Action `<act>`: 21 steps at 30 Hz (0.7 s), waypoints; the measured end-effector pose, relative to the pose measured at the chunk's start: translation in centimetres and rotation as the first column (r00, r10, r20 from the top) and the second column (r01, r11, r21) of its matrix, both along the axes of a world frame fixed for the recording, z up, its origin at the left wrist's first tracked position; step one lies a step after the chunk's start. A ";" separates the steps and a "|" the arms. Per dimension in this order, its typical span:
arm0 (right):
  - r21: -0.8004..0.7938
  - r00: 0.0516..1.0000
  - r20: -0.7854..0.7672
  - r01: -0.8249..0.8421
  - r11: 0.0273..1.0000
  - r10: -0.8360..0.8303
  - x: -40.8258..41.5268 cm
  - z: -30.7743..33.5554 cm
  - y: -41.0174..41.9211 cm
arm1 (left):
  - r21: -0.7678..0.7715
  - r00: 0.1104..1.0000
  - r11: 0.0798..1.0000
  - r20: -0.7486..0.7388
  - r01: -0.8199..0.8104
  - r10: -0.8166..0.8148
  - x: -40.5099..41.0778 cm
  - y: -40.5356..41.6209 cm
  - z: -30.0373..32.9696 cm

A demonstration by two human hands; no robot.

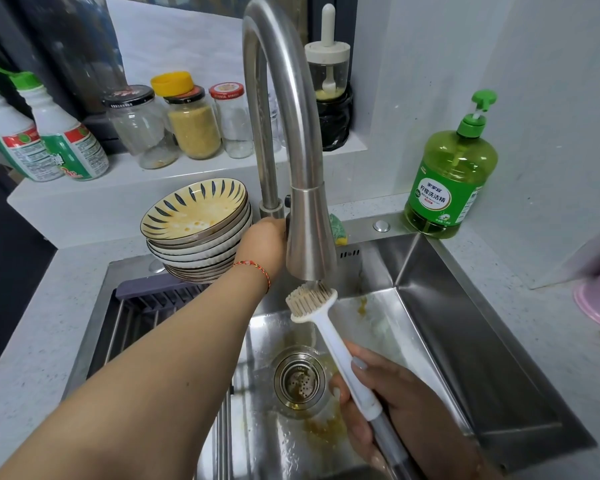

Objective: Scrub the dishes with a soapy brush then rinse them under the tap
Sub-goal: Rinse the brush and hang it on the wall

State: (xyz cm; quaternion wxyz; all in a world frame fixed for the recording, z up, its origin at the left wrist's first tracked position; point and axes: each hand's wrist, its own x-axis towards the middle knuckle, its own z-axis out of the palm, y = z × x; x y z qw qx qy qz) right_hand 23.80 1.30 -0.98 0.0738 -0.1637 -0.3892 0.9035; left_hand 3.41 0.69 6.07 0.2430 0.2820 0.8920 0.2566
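Steel tap (284, 126) arches over the sink (465, 358) and ends in a wide spray head just above the brush (314, 303); the right hand (395, 403) has its fingers curled round the white handle, thumb laid along it, and tilts the bristles up and left under the nozzle, most likely to wet them before any soap goes on; whether water is running I cannot tell, as no stream shows clearly. The left hand (262, 244) reaches to the far side of the spray head near the tap's base, probably for the lever; its fingers are hidden behind the spray head, so I cannot tell whether they grip anything or lie flat.

Dirty dishes (196, 230), a stack of shallow bowls with a blue leaf pattern, sit at the far left corner of the sink above a drying rack (153, 303), close to hand yet untouched; the top one shows a yellowish greasy film. The green soap bottle (451, 181) stands on the counter at the far right corner, well apart from the brush. Yellow residue lies around the drain (300, 379). Jars (174, 126) line the far ledge; a sponge (338, 230) is mostly hidden behind the spray head; the brush handle's near end runs out of view at the bottom edge.
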 end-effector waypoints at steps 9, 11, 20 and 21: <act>0.286 0.979 0.180 0.039 0.958 -0.094 0.0 0.2 -0.7 | 0.103 1.000 0.994 0.006 -0.031 0.031 0.1 0.0 -0.1; 0.428 0.962 0.241 0.014 0.904 -0.129 0.2 0.1 -0.8 | 0.128 0.999 0.991 0.007 -0.038 0.037 0.0 -0.1 -0.3; 0.596 0.943 0.270 -0.005 0.803 -0.195 2.1 0.7 0.1 | 0.037 0.997 0.997 -0.038 -0.068 0.069 0.0 0.2 -0.9; 0.568 0.953 0.241 0.013 0.823 -0.182 2.2 0.9 0.3 | 0.058 0.997 0.996 -0.038 -0.072 0.074 0.0 0.3 -1.1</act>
